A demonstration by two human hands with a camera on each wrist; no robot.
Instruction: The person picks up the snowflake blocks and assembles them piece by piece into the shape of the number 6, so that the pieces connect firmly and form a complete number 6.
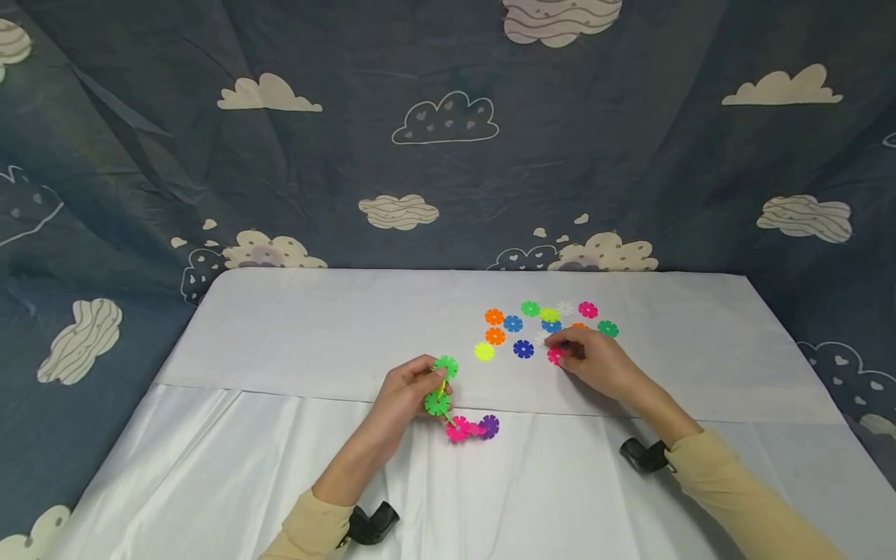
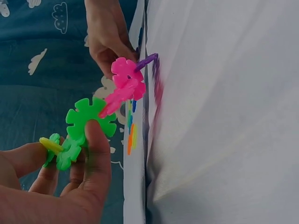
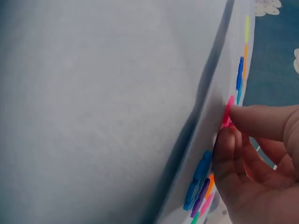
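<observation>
My left hand (image 1: 413, 386) pinches a chain of interlocking notched flower discs (image 2: 91, 119). Green discs (image 1: 437, 404) and a yellow one sit by the fingers, while pink discs (image 1: 458, 428) and a purple disc (image 1: 489, 427) hang off the free end over the white cloth. On the right, my right hand (image 1: 595, 359) reaches down to the table, with thumb and fingertips at a pink disc (image 1: 555, 356). The right wrist view has the thumb against this pink disc (image 3: 228, 109), a finger just below. Part of the disc is hidden by the hand.
Loose discs lie around the right hand: a dark blue disc (image 1: 523, 349), a yellow disc (image 1: 484, 351), orange discs (image 1: 495, 336), a green disc (image 1: 607, 328) and several others. White cloth (image 1: 280, 334) covers the table. A dark cloud-patterned curtain (image 1: 448, 171) hangs behind.
</observation>
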